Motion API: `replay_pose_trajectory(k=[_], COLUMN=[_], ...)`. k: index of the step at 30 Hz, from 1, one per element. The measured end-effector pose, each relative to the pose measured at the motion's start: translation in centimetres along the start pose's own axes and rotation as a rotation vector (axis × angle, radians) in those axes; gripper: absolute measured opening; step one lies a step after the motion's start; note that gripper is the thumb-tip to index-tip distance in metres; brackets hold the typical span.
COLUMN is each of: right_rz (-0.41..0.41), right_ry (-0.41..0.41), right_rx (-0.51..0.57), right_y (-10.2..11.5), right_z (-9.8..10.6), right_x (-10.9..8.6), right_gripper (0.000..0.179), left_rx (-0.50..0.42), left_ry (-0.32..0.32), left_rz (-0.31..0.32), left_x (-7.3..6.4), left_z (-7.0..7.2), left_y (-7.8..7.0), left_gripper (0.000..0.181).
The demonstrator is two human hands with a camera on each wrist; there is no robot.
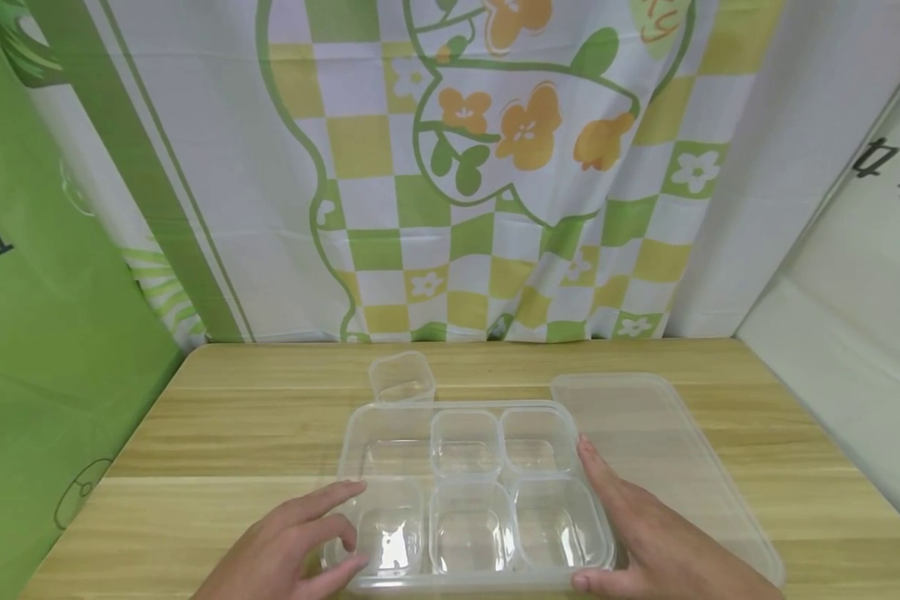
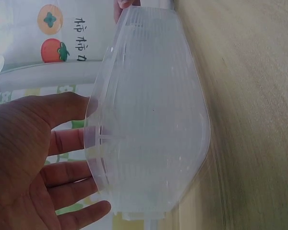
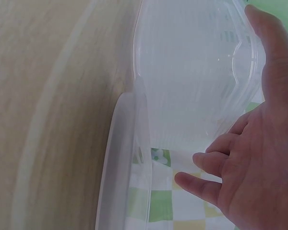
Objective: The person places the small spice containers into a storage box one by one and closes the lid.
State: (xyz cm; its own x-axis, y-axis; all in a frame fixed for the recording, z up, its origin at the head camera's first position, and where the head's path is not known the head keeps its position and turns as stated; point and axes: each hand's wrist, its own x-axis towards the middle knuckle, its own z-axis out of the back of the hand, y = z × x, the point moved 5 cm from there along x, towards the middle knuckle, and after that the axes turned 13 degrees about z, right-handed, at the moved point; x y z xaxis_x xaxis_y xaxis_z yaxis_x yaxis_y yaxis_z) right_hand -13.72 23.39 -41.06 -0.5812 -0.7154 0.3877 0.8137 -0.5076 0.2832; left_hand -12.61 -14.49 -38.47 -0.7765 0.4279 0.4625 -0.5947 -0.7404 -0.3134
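A large clear plastic container (image 1: 465,581) sits on the table with several small clear boxes (image 1: 468,483) inside it, two at the back and a row along the front. My left hand (image 1: 288,542) is at its left side, fingers loosely bent over the rim by the front-left box (image 1: 390,508). In the left wrist view, the fingertips (image 2: 93,211) overlap the container's upper edge. My right hand (image 1: 656,533) lies along the right side, fingers extended and thumb near the front right corner. The right wrist view shows that hand's fingers spread beside the translucent wall (image 3: 192,72).
Another small clear box (image 1: 403,375) stands behind the container, toward the left. A flat translucent lid (image 1: 690,467) lies on the wooden table (image 1: 232,433) at the right, partly beneath my right hand. A patterned curtain (image 1: 480,250) hangs along the table's back edge.
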Motion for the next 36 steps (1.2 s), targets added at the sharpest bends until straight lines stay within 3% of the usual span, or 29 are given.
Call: replay_pose_trajectory(k=[4, 10, 15, 19, 27, 36], right_rz=[-0.002, -0.04, -0.04, -0.024, -0.034, -0.022], right_ry=[0.002, 0.016, 0.019, 0.003, 0.002, 0.017], right_rx=[0.003, -0.02, -0.036, 0.0, 0.003, -0.021], right_y=[0.0, 0.0, 0.0, 0.0, -0.2, -0.1], right_z=[0.1, 0.1, 0.1, 0.0, -0.3, 0.0], right_x=[-0.1, -0.1, -0.1, -0.1, -0.2, -0.1], right_gripper=[0.125, 0.126, 0.127, 0.126, 0.126, 0.127], left_rx=[0.005, -0.011, -0.057, -0.091, -0.158, -0.206], left_ry=[-0.015, -0.063, -0.087, -0.096, -0.105, -0.036], left_rz=[-0.011, -0.017, 0.003, 0.024, 0.042, 0.157], left_x=[0.1, 0.5, 1.6, 2.7, 6.2, 10.3], left_z=[0.0, 0.3, 1.0, 1.7, 2.1, -0.3], left_y=[0.0, -0.1, 0.2, 0.9, 3.6, 6.6], left_gripper=[0.021, 0.038, 0.048, 0.046, 0.044, 0.034])
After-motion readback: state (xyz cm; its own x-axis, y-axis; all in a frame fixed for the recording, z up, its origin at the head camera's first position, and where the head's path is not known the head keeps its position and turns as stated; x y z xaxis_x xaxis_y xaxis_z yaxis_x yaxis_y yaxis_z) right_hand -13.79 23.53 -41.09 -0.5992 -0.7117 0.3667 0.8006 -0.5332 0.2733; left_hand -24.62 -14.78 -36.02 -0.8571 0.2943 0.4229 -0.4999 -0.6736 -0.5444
